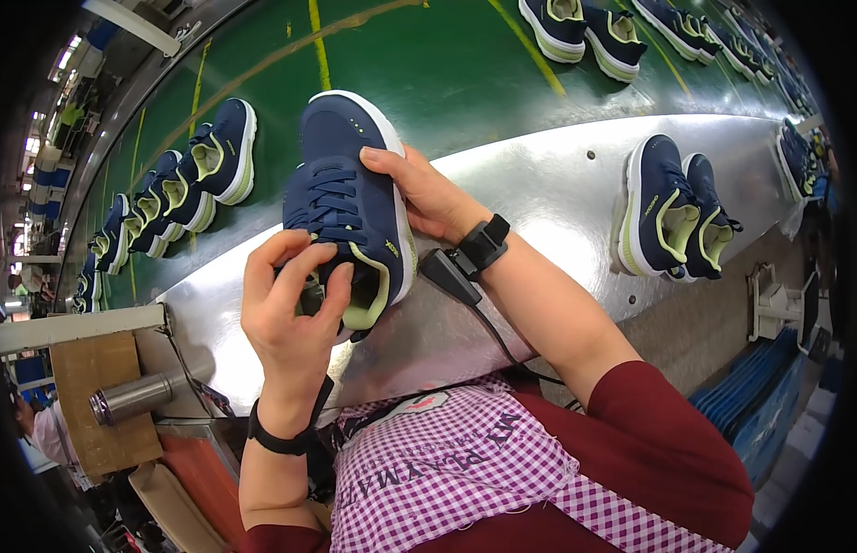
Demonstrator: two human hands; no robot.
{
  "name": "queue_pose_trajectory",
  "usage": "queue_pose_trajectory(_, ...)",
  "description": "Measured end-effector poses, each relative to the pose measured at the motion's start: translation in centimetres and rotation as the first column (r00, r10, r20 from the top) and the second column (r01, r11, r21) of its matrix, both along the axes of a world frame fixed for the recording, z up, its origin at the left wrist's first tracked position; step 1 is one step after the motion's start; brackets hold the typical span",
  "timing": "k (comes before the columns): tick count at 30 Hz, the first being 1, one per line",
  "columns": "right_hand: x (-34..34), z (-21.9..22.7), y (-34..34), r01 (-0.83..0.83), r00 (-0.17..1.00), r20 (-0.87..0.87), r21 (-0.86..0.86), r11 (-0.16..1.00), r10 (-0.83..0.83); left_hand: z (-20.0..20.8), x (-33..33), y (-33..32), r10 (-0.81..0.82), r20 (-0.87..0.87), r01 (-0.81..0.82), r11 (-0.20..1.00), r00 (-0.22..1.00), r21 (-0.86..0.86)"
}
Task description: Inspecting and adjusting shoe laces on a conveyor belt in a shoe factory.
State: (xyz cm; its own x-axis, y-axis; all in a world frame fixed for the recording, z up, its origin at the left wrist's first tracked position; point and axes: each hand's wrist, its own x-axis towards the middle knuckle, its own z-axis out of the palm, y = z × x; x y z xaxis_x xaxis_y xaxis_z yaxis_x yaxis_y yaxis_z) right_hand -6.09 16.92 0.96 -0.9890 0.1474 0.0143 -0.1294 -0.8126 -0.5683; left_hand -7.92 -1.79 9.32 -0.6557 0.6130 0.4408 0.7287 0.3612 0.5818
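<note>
A navy sneaker (341, 198) with a white sole and pale green lining is held up in front of me, toe pointing away. My right hand (428, 194) grips it along its right side, thumb on the upper near the toe and fingers under the sole. At the collar, my left hand (290, 295) has thumb and fingers bent close together by the top of the laces and tongue. Whether those fingers pinch a lace or the tongue is hard to make out. The heel is partly hidden behind the left hand.
A metal ledge (539, 184) borders a green conveyor belt (262, 55) with yellow lines. A pair of matching sneakers (654, 207) stands on the ledge to the right. More sneakers (230, 152) line the belt. A steel flask (133, 398) lies at the lower left; blue trays (756, 396) stack at right.
</note>
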Motion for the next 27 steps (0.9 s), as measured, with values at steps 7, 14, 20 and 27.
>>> queue_pose_trajectory(7,0.2,0.2,0.0,-0.008,0.999,0.038,0.025,1.0,0.007,0.5,-0.1,0.0,-0.106,-0.262,0.082,0.991,0.959,-0.102)
queue_pose_trajectory(14,-0.2,0.0,0.0,-0.005,1.0,0.02,0.015,1.0,0.005,1.1,-0.8,-0.3,-0.299,-0.393,0.201,0.941,0.87,-0.271)
queue_pose_trajectory(20,-0.5,0.4,-0.4,-0.011,1.0,0.005,0.015,1.0,0.011,0.8,0.0,-1.2,-0.334,-0.464,0.274,0.942,0.821,-0.194)
queue_pose_trajectory(27,-0.4,0.2,-0.2,-0.004,1.0,0.016,0.023,1.0,0.004,3.3,-2.3,-0.7,-0.168,-0.148,0.17,0.985,0.975,-0.001)
